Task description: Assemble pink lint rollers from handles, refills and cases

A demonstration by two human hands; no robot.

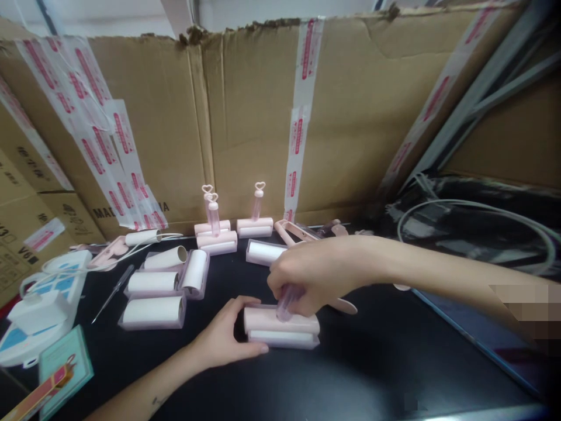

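Note:
A pink lint roller (280,328) with a white roll lies on the black table (372,374) near the front middle. My left hand (225,336) wraps around its left end, fingers closed on the case. My right hand (307,280) reaches in from the right and grips the roller's translucent pink handle (284,304) from above. Three assembled pink rollers (217,237) with heart-topped handles stand upright at the back by the cardboard.
Several white rolls in clear cases (153,310) lie at the left, with a thin tool (113,292) beside them. White and teal packaging (44,327) sits at the far left. Taped cardboard walls (263,117) close off the back. Cables (473,216) lie at the right.

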